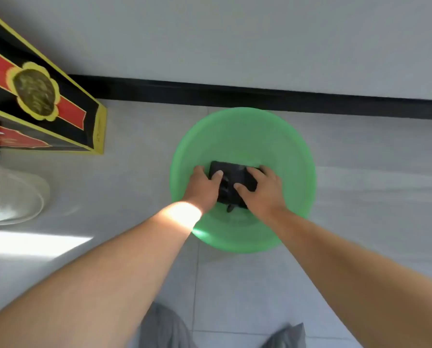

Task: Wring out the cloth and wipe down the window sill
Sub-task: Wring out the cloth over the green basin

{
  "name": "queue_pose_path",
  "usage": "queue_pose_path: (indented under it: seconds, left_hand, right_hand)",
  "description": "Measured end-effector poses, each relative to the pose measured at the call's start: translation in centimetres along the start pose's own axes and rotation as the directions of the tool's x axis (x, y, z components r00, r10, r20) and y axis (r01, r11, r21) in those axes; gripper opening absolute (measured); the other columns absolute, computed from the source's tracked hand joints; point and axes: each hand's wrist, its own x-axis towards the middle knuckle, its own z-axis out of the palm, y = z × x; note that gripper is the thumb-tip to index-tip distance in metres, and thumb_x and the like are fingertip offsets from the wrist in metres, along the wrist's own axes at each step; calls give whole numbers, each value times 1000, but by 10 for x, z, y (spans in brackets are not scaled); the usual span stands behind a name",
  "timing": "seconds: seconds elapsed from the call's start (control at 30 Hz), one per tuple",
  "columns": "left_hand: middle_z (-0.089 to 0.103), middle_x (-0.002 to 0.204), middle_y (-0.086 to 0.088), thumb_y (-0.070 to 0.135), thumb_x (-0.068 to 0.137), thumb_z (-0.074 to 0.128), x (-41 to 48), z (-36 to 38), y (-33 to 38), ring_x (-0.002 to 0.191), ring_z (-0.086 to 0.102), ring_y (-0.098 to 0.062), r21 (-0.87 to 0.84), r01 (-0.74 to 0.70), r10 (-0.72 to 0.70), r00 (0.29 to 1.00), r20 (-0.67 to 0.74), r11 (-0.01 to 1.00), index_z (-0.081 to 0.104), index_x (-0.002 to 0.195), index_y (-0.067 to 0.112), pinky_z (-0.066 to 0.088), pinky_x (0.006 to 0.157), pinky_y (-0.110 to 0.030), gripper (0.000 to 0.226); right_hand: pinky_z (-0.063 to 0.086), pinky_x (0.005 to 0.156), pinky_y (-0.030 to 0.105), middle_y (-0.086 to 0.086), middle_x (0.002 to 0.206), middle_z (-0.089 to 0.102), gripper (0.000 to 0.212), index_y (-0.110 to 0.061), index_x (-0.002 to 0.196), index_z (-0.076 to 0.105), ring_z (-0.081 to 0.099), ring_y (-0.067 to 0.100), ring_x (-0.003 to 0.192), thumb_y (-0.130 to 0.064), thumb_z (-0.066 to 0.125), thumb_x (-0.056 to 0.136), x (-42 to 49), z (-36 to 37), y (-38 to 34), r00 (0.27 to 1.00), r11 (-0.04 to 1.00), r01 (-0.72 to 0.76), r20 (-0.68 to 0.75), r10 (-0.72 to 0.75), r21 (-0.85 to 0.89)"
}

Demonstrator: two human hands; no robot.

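Note:
A dark, wet cloth [232, 173] lies bunched inside a round green plastic basin [242, 131] on the tiled floor. My left hand [202, 185] grips the cloth's left side, thumb on top. On the right side my right hand [262, 187] grips it too, with the thumb pressed across the fabric. A small tail of cloth hangs below between my wrists. No window sill is in view.
A black, red and yellow box [41, 106] stands at the left against the white wall and black skirting [235, 94]. A white container [11, 194] sits below it on the floor. Grey trouser legs [164, 327] show at the bottom edge.

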Motion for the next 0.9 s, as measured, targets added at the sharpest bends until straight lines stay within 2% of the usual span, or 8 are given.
queue_pose_path:
  seconds: [0.1,0.2,0.37,0.47,0.57,0.7,0.8,0.9]
  left_hand:
    - [59,121,-9,32,96,61,12,11,-2,106,61,-28,-27,-12,12,1000,-18,1000,47,119,13,48,91,-34,33]
    - [61,114,-7,30,95,63,16,17,-4,102,60,-27,-12,29,-28,999,35,1000,50,122,7,44,84,-28,38]
    - [66,89,-4,40,98,55,2,17,-6,91,64,-30,56,-1,-4,996,89,998,61,89,16,50,77,-34,26]
    - [69,96,-8,43,98,55,-13,4,1,88,68,-27,-181,86,-73,994,82,980,64,92,18,59,78,-41,27]
    - [69,99,-8,43,94,63,-31,-5,22,84,71,-25,-450,223,-191,975,116,865,64,93,20,60,56,-35,22]
    - [68,97,-9,48,93,61,-48,-7,46,85,68,-25,-395,74,-109,992,-66,916,61,92,18,60,70,-40,29]
    - [64,94,-3,46,94,57,-57,-9,51,84,62,-22,-343,24,-75,988,-136,939,55,99,16,48,68,-30,30]
    - [59,99,8,40,97,54,-63,-9,56,93,60,-22,-360,59,-115,984,-135,931,44,119,19,41,68,-26,32]
  right_hand:
    - [30,109,32,10,146,39,66,-20,141,53,35,32,129,-39,77,82,7,8,6,999,999,3,-45,-5,-38]
    - [38,98,29,6,126,43,68,-18,134,57,47,27,111,-30,86,73,10,12,8,1000,1000,-13,15,13,-3]
    - [47,69,24,0,95,68,40,-14,109,68,63,19,83,-17,86,74,3,1,6,969,956,-180,206,133,230]
    - [54,65,24,5,86,73,23,-12,96,73,68,19,75,-13,85,76,-12,-19,-1,960,803,-265,222,170,534]
    - [60,80,39,12,101,76,22,-12,106,71,72,26,90,-16,77,86,-28,-42,-17,926,484,-376,325,190,790]
    - [58,80,62,8,127,64,30,-20,128,57,65,33,114,-35,55,101,-50,-55,-42,837,143,-545,525,156,826]
    - [59,80,57,9,133,62,38,-22,137,50,66,30,115,-42,44,105,-57,-58,-55,802,49,-592,582,137,804]
    - [61,76,46,9,116,72,39,-20,129,58,71,25,98,-46,51,101,-54,-62,-65,786,63,-601,576,222,796]
